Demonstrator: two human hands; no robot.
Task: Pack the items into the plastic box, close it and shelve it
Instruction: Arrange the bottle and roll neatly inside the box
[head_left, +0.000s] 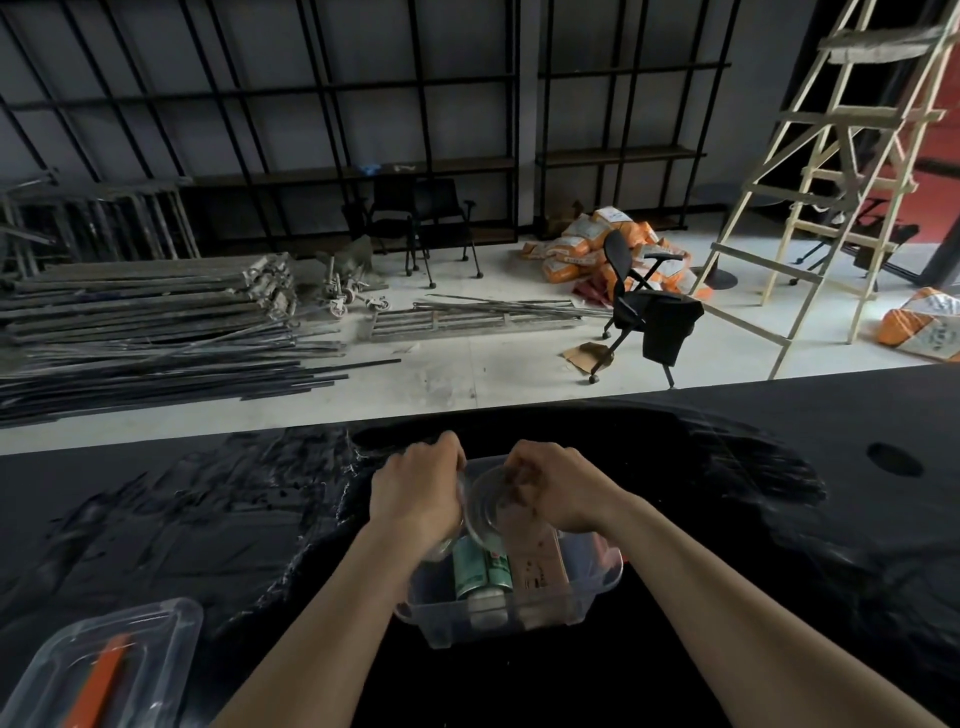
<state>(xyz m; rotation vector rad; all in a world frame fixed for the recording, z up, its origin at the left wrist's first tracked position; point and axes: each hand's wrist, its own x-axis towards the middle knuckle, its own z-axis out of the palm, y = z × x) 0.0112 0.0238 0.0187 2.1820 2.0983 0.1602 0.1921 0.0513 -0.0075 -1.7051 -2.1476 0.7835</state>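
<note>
A clear plastic box (587, 605) stands open on the black table in front of me. Inside it lie a green can (470, 569) and a brown flat packet (535, 556). My left hand (418, 491) and my right hand (556, 486) are both over the far end of the box. Together they grip a clear round bowl-like piece (485, 501), tilted on edge between them. The box's clear lid (104, 670), with an orange handle, rests at the table's near left corner.
The black table (779, 493) has a round hole (894, 459) at the right. Beyond its far edge lie metal poles (156, 322), office chairs (644, 306), orange sacks (587, 244) and a wooden ladder (841, 171). Black shelving (363, 130) lines the back wall.
</note>
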